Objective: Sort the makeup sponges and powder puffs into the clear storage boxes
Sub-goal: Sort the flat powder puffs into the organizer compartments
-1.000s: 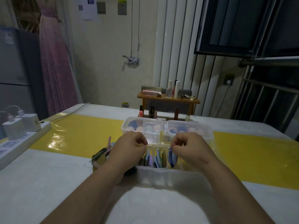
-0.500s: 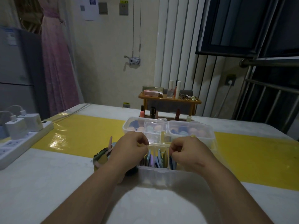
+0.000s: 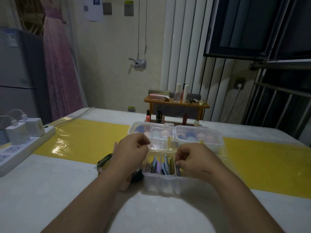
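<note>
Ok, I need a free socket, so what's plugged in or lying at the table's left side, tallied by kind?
White chargers: 2
Power strip: 1
Total: 3, leaving out a bluish thing cut off at the picture's left edge.

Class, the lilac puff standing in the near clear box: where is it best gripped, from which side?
Take the lilac puff by its top edge, from above: it stands on edge between neighbouring puffs, and the box walls block its sides.
</note>
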The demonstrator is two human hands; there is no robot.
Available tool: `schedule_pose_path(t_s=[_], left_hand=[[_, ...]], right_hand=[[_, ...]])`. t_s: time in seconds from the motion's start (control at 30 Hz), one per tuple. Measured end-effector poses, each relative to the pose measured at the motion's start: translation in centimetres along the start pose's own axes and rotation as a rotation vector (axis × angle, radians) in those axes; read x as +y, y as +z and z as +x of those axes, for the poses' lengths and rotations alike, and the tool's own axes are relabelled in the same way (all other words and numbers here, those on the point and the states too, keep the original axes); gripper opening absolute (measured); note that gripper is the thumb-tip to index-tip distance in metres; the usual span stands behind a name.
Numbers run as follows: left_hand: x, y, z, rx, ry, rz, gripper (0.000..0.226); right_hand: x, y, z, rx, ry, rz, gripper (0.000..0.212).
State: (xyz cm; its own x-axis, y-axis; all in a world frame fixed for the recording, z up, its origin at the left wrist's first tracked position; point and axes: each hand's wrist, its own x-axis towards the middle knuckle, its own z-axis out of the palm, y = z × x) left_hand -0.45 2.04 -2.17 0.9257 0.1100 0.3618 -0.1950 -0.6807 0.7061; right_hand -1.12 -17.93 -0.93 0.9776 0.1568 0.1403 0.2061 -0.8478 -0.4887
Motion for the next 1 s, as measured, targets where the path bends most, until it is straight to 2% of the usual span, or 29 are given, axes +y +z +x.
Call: schedule_pose_path(t_s=[0.2, 0.27, 0.37, 0.47, 0.53, 0.73, 1.0], left_hand=[[-0.8, -1.2, 0.8, 0.117, -0.072, -0.076, 0.025], [-1.1, -1.6, 1.0, 0.151, -0.083, -0.005, 0.029], [-1.7, -1.8, 1.2, 0.181, -0.067, 0.235, 0.038], [-1.9, -1.7, 1.5, 0.107, -0.114, 0.475, 0.042], [-1.7, -1.6, 1.5, 0.047, -0.129, 0.536, 0.038], [-2.3, -1.2, 1.5, -0.039, -0.125, 0.582, 0.024], [-2.0, -1.3, 1.2, -0.042, -0.065, 0.54, 0.012]], right_hand=[[0.1, -0.3, 0.1, 0.015, -0.065, 0.044, 0.019], [0.1, -0.3, 0.1, 0.034, -0.083, 0.052, 0.02], [0.1, -0.2, 0.0, 0.067, -0.107, 0.075, 0.02], [0.2, -0.1, 0.2, 0.123, -0.126, 0.098, 0.019], [0.3, -0.1, 0.3, 0.154, -0.134, 0.099, 0.014], [0.6, 0.3, 0.3, 0.158, -0.142, 0.101, 0.016], [0.6, 0.5, 0.4, 0.129, -0.123, 0.108, 0.017]])
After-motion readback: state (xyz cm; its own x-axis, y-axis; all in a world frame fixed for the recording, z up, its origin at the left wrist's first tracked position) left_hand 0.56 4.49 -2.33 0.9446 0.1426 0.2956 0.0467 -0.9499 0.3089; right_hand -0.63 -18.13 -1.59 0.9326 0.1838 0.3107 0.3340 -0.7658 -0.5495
